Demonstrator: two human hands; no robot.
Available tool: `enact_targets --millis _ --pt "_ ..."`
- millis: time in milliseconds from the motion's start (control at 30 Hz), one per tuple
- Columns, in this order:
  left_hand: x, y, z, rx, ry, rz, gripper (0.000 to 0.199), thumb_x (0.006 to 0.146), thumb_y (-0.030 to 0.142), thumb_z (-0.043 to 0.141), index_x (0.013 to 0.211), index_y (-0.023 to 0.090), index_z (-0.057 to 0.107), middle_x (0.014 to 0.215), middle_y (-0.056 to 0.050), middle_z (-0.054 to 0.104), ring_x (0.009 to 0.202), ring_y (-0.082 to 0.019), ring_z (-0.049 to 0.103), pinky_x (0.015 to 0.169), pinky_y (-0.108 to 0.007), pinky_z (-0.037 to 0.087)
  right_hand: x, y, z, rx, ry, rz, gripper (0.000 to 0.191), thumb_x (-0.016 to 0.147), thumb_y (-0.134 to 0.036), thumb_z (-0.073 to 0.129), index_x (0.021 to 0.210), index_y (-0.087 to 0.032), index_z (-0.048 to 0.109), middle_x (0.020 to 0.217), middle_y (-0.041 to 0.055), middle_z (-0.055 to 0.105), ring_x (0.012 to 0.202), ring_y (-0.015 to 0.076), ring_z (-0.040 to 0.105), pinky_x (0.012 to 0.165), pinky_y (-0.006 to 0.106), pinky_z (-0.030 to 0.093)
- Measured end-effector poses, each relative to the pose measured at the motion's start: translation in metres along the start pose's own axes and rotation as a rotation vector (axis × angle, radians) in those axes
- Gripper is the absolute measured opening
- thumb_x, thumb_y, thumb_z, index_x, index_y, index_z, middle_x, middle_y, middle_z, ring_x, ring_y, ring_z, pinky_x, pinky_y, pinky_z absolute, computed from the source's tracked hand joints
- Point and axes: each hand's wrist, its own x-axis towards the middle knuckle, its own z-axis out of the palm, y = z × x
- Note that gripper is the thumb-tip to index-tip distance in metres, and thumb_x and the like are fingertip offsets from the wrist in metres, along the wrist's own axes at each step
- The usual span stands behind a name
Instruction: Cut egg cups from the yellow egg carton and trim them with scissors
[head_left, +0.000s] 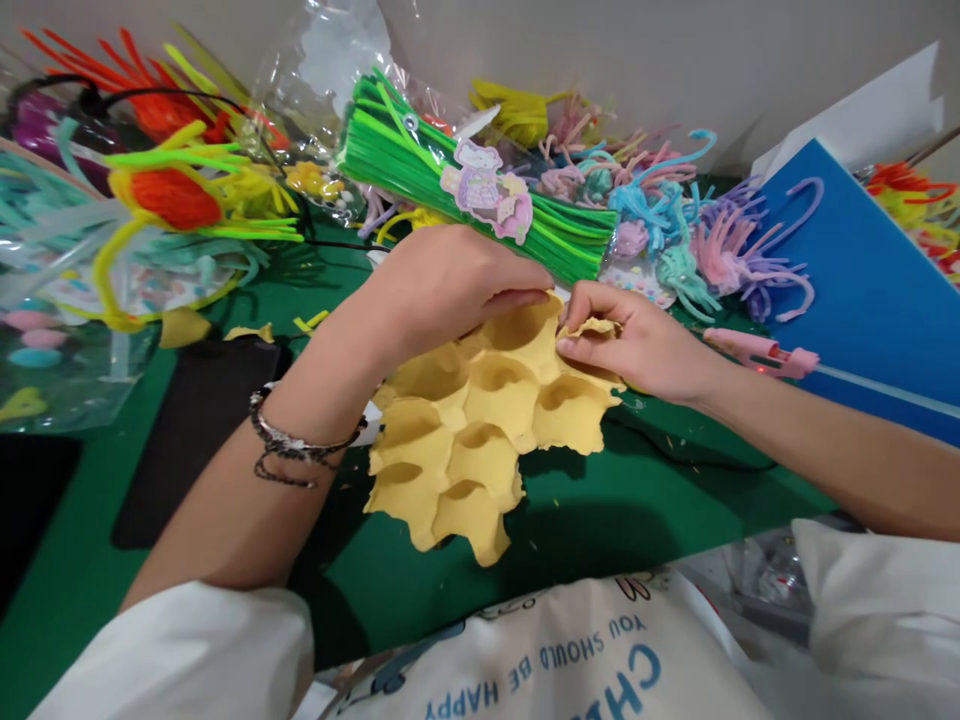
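A yellow egg carton [487,440] with torn, ragged edges is held above the green table, its cups facing me. My left hand [465,280] is closed over its far left edge, the fingertips partly hidden behind the hand. At the far right corner, my right hand [622,335] pinches a torn flap of the same carton between thumb and fingers. Just beyond the hands lies a bag of green pipe cleaners [420,160] with a cartoon card on it.
A pink glue gun [761,352] with a small red light lies right of my right hand, near a blue board [847,270]. Left are a black phone-like slab [187,440] and yellow carton scraps [184,327]. Colourful pipe-cleaner bundles [652,215] line the back.
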Motion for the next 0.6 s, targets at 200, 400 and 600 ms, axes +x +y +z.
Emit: enact_targets --millis 200,400,600 --pt "0.000 0.009 -0.006 0.079 -0.054 0.027 0.038 0.090 0.024 0.032 0.091 0.021 0.070 0.074 -0.004 0.068 0.064 -0.015 0.058 0.052 -0.025 0.029 0.004 -0.002 -0.011 -0.115 -0.125 0.105 0.013 0.072 -0.027 0.061 0.074 -0.019 0.051 0.072 -0.0031 0.051 0.064 0.0090 0.045 0.058 0.023 0.034" --pt "0.000 0.013 -0.009 0.117 -0.046 0.107 0.038 0.088 0.015 0.031 0.095 0.018 0.068 0.075 -0.005 0.069 0.060 -0.013 0.057 0.050 -0.025 0.029 0.004 -0.002 -0.023 -0.144 -0.320 0.284 0.024 0.073 -0.041 0.063 0.075 -0.017 0.061 0.066 -0.0027 0.051 0.057 0.0074 0.041 0.052 0.023 0.029" --pt "-0.003 0.009 -0.003 0.091 0.035 0.147 0.038 0.089 0.015 0.031 0.096 0.019 0.068 0.075 -0.003 0.069 0.062 -0.012 0.056 0.053 -0.023 0.031 -0.002 -0.008 -0.019 -0.139 -0.300 0.295 0.028 0.072 -0.043 0.064 0.079 -0.017 0.062 0.069 -0.0024 0.054 0.059 0.0077 0.043 0.053 0.023 0.029"
